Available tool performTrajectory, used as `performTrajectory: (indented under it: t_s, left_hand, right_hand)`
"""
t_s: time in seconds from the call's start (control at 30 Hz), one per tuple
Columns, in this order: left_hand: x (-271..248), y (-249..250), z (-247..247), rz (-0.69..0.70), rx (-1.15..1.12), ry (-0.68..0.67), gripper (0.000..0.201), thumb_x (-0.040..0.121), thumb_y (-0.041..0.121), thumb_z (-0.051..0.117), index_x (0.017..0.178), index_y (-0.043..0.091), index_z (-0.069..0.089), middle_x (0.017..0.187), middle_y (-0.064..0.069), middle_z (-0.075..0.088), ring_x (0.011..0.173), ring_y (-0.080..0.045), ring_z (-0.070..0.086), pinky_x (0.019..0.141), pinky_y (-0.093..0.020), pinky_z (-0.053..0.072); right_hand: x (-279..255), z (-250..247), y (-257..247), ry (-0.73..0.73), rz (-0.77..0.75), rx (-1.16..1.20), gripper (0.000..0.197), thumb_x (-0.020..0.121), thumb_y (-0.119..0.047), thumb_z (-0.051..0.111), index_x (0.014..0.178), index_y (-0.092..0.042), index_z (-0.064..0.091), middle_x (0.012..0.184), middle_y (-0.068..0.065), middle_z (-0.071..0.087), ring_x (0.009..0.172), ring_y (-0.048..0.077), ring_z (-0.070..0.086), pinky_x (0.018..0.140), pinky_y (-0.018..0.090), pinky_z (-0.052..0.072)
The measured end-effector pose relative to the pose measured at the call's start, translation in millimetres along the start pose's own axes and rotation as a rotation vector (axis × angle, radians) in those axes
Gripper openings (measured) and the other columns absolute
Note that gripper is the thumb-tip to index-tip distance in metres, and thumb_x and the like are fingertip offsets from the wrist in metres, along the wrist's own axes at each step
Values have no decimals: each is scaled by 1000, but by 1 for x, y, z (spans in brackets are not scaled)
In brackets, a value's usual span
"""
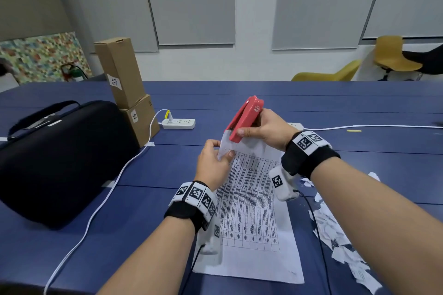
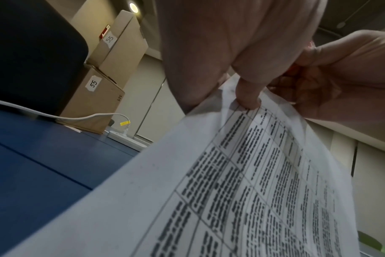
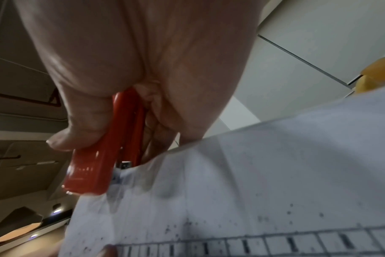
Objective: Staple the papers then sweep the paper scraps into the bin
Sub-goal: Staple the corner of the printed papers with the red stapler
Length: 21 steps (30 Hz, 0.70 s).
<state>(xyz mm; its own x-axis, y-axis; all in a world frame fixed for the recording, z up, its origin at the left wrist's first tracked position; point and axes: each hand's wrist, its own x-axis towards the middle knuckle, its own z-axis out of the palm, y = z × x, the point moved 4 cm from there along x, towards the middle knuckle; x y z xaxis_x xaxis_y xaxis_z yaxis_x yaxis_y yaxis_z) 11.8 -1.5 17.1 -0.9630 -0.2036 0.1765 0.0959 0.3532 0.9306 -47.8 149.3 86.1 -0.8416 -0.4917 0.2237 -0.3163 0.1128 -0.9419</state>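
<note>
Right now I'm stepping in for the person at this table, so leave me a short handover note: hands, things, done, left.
Left hand pinches the top left corner of the papers, lifted off the blue table.
Right hand grips the red stapler, its mouth over that corner.
Paper scraps lie in a heap to the right of the papers. No bin in view.
Done: corner lined up in the stapler; whether a staple is in, I cannot tell.
Left: squeeze if needed, put the stapler down, sweep scraps into the bin.
</note>
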Motion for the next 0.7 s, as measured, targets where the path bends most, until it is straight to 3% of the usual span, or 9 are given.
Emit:
performTrajectory:
  t_s: [0.13, 0.23, 0.37, 0.53, 0.63, 0.7]
  left_hand:
    - [2, 5, -2, 13, 17, 10, 16, 89, 20, 64, 96, 16, 50, 80, -7, 68, 48, -7, 49, 45, -20, 37]
    - [3, 8, -4, 21, 38, 24, 15, 88, 22, 66, 94, 17, 52, 85, -5, 69, 59, -11, 56, 53, -24, 42]
    - [2, 15, -5, 29, 45, 24, 15, 88, 25, 66, 95, 17, 55, 82, -1, 66, 61, -12, 56, 58, -26, 44]
    - [1, 23, -7, 40, 70, 23, 12, 88, 26, 65, 93, 16, 62, 74, 2, 67, 61, -14, 57, 59, -27, 46]
    - [0, 30, -11, 63, 104, 15, 12, 89, 27, 63, 85, 16, 64, 66, 4, 63, 59, -17, 57, 56, -26, 45]
    - [1, 34, -17, 78, 110, 5, 11, 87, 27, 64, 88, 17, 67, 76, 1, 72, 70, -21, 66, 65, -30, 52]
  right_hand:
    - [-2, 3, -2, -15, 4, -22, 25, 82, -3, 75, 98, -18, 64, 97, 2, 71, 90, 11, 69, 88, 27, 53]
    - [-2, 3, -4, 15, -6, -10, 25, 83, -2, 73, 100, -15, 62, 97, 1, 71, 88, 8, 69, 87, 25, 53]
    - [0, 2, -2, 91, -20, 9, 26, 82, -4, 74, 101, -15, 62, 100, 3, 71, 94, 17, 68, 91, 33, 54]
    - [3, 2, -11, 149, -32, 75, 31, 82, 3, 72, 105, -13, 58, 99, 4, 70, 87, 6, 70, 84, 25, 54]
    - [4, 1, -26, 89, -54, 146, 38, 79, -6, 77, 111, -7, 58, 107, 16, 71, 100, 27, 70, 93, 36, 54]
    - [5, -12, -38, 220, -99, 247, 37, 77, -15, 79, 108, -7, 60, 102, 15, 72, 100, 33, 70, 89, 41, 56]
